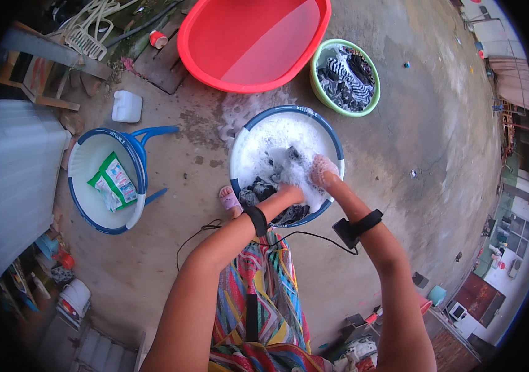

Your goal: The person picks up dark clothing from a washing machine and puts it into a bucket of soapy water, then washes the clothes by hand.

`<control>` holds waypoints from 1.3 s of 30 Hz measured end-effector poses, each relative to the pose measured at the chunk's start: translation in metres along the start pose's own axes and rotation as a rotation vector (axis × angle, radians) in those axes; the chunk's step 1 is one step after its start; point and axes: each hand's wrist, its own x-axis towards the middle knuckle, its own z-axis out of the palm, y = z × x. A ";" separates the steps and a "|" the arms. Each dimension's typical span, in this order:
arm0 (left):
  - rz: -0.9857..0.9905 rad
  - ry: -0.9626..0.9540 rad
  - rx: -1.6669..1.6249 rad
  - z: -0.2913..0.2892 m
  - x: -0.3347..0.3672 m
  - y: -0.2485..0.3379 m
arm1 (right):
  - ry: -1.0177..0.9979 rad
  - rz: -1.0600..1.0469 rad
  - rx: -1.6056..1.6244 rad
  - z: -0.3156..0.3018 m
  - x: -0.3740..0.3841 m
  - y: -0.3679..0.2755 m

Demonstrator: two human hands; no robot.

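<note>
A round white basin with a blue-banded rim [235, 184] stands on the ground in front of me, full of thick white suds. Dark wet clothes [262, 188] lie in its near left part, and a dark fold of cloth pokes out of the foam near the middle. My left hand [292, 194] is sunk in the suds beside the clothes, its fingers hidden. Foam covers my right hand [322, 170] at the basin's right side, just inside the rim. Whether either hand grips cloth under the foam does not show.
A large red tub [249, 82] holding water stands beyond the basin. Right of it is a green basin [318, 93] of wet dark and striped clothes. On the left, another white basin [82, 186] with a green packet [118, 180] rests on a blue stool [156, 131], near a white jug [127, 106].
</note>
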 end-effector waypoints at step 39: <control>-0.390 0.589 -0.816 -0.026 -0.030 -0.047 | 0.527 0.232 1.230 0.097 0.034 0.064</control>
